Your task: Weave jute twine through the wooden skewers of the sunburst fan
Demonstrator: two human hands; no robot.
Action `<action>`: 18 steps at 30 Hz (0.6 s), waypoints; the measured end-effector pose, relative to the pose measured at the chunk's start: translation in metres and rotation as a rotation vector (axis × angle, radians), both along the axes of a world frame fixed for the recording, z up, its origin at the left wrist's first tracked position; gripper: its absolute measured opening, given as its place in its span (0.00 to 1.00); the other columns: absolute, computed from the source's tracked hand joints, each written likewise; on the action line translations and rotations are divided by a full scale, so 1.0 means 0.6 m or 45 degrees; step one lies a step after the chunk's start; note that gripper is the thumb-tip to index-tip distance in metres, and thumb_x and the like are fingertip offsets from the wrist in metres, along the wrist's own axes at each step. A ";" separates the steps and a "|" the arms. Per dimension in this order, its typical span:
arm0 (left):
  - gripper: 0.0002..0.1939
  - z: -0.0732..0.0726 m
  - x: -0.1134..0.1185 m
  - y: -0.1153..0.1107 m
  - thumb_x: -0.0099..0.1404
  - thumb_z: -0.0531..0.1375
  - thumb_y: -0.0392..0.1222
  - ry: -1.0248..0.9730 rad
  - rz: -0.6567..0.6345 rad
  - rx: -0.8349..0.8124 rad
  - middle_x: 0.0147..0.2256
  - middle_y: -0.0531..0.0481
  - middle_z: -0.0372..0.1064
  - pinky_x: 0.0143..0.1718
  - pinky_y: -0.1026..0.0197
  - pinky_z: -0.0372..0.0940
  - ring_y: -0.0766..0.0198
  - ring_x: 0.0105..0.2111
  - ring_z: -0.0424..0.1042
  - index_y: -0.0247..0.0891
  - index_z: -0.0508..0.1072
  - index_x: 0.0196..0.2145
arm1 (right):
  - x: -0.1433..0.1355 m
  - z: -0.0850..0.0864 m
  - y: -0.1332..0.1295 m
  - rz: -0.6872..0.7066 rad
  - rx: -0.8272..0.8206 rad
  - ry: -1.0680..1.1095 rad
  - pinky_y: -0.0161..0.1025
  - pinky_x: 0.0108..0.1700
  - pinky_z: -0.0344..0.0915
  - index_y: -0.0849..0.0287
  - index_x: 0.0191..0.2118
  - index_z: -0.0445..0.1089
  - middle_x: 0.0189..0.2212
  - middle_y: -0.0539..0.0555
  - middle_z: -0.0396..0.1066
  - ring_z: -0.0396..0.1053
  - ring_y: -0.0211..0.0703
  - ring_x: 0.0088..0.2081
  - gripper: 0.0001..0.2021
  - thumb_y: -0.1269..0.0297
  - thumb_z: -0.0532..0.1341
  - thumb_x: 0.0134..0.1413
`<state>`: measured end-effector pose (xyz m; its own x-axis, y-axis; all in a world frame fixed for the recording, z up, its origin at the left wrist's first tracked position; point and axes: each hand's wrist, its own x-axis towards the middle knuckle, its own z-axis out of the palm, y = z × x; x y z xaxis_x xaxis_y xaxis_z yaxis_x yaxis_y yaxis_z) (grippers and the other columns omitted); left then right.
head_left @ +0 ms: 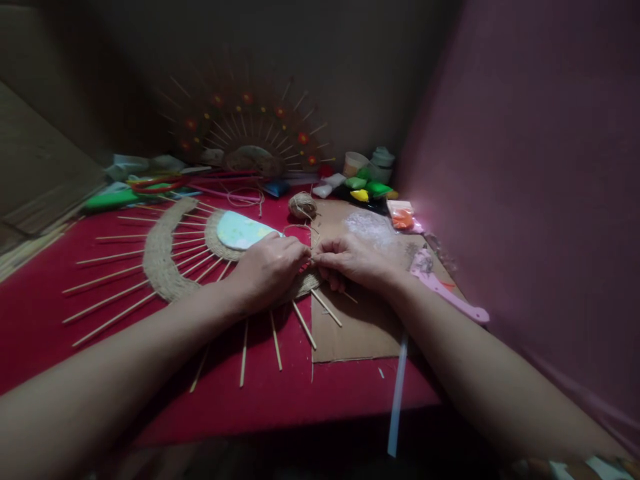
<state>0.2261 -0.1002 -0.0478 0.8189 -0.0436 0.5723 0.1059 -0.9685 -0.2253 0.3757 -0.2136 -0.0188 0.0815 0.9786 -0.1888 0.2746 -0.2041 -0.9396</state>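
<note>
A half-round fan of thin wooden sticks, wound with bands of natural twine [163, 257], lies on the red cloth, its right end over cardboard. A pale blue half-disc [245, 230] sits at its centre. My left hand [273, 270] reaches over the fan, fingers closed at its right end. Close against it, my right hand [345, 260] pinches a strand of twine, its other fingers curled. The strand runs toward a twine ball [303, 205] just beyond the hands. What exactly lies between the left fingertips is hidden.
Cardboard [360, 333] lies under my right hand, with a pink-handled tool [450, 297] and a translucent glue stick [399, 400] nearby. Colored clay packets [377, 189], cups [355, 163] and red-handled scissors [160, 185] line the back. A flower-decorated stick fan [250, 133] leans against the wall.
</note>
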 end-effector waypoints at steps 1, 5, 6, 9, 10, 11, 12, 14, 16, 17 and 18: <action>0.11 0.003 0.001 -0.002 0.66 0.51 0.36 0.015 -0.003 0.045 0.24 0.48 0.68 0.29 0.59 0.58 0.61 0.24 0.64 0.34 0.70 0.29 | 0.000 0.001 0.000 -0.001 -0.003 -0.011 0.25 0.14 0.56 0.60 0.23 0.61 0.14 0.44 0.63 0.62 0.28 0.13 0.14 0.75 0.54 0.59; 0.13 0.016 0.005 -0.016 0.66 0.50 0.35 0.032 -0.009 0.197 0.22 0.48 0.66 0.29 0.58 0.56 0.62 0.23 0.62 0.35 0.68 0.25 | 0.000 0.004 -0.002 0.020 0.004 -0.030 0.25 0.14 0.57 0.60 0.23 0.62 0.15 0.44 0.63 0.62 0.29 0.14 0.13 0.76 0.53 0.58; 0.13 0.018 0.007 -0.019 0.66 0.50 0.35 0.009 -0.006 0.221 0.21 0.48 0.65 0.29 0.58 0.56 0.63 0.22 0.61 0.35 0.68 0.24 | 0.000 0.004 -0.002 0.028 0.012 -0.034 0.25 0.14 0.57 0.60 0.23 0.62 0.15 0.43 0.62 0.61 0.29 0.14 0.13 0.76 0.53 0.59; 0.14 0.025 0.012 -0.027 0.65 0.50 0.35 -0.048 0.009 0.266 0.21 0.49 0.65 0.30 0.57 0.55 0.62 0.22 0.61 0.36 0.67 0.24 | 0.000 0.004 -0.003 0.027 0.036 -0.025 0.25 0.14 0.56 0.60 0.24 0.61 0.13 0.43 0.60 0.60 0.29 0.13 0.13 0.77 0.52 0.59; 0.13 0.026 0.014 -0.028 0.65 0.50 0.36 -0.053 0.013 0.273 0.21 0.49 0.65 0.29 0.57 0.55 0.62 0.23 0.61 0.36 0.68 0.24 | 0.000 0.004 -0.002 0.016 0.050 -0.007 0.25 0.14 0.56 0.60 0.24 0.61 0.13 0.42 0.59 0.59 0.28 0.13 0.13 0.77 0.52 0.58; 0.13 0.027 0.015 -0.028 0.66 0.50 0.36 -0.054 0.019 0.273 0.22 0.49 0.66 0.29 0.57 0.55 0.62 0.23 0.62 0.36 0.68 0.25 | 0.000 0.003 -0.002 0.005 0.064 0.018 0.25 0.14 0.56 0.59 0.23 0.60 0.13 0.42 0.59 0.59 0.28 0.13 0.13 0.76 0.52 0.58; 0.13 0.027 0.017 -0.027 0.66 0.50 0.37 -0.054 0.026 0.268 0.23 0.49 0.67 0.30 0.57 0.54 0.61 0.24 0.63 0.36 0.68 0.25 | 0.001 0.002 -0.002 -0.003 0.078 0.047 0.26 0.14 0.55 0.59 0.23 0.59 0.13 0.42 0.59 0.58 0.28 0.13 0.13 0.76 0.53 0.58; 0.11 0.029 0.017 -0.021 0.65 0.51 0.38 -0.037 0.034 0.251 0.24 0.49 0.68 0.30 0.57 0.54 0.61 0.25 0.64 0.36 0.69 0.26 | 0.001 0.001 -0.002 -0.016 0.096 0.098 0.26 0.13 0.54 0.59 0.22 0.58 0.13 0.42 0.59 0.57 0.29 0.13 0.13 0.75 0.54 0.57; 0.10 0.032 0.013 -0.009 0.64 0.52 0.37 -0.010 0.087 0.234 0.25 0.48 0.68 0.31 0.57 0.55 0.61 0.25 0.64 0.36 0.69 0.27 | 0.001 0.001 -0.004 -0.022 0.079 0.121 0.26 0.13 0.53 0.59 0.22 0.58 0.12 0.43 0.59 0.57 0.28 0.12 0.13 0.74 0.54 0.56; 0.10 0.035 0.009 -0.001 0.63 0.52 0.36 -0.007 0.143 0.212 0.25 0.48 0.68 0.31 0.57 0.55 0.61 0.25 0.64 0.36 0.69 0.26 | 0.001 0.001 -0.004 -0.024 0.067 0.128 0.26 0.13 0.53 0.59 0.21 0.58 0.12 0.43 0.59 0.57 0.28 0.12 0.13 0.75 0.55 0.55; 0.10 0.038 0.004 0.008 0.63 0.51 0.36 -0.018 0.213 0.174 0.25 0.47 0.68 0.31 0.57 0.55 0.61 0.25 0.64 0.36 0.69 0.26 | 0.001 0.001 -0.005 -0.029 0.056 0.136 0.26 0.13 0.53 0.59 0.21 0.58 0.12 0.43 0.59 0.57 0.28 0.12 0.13 0.75 0.55 0.55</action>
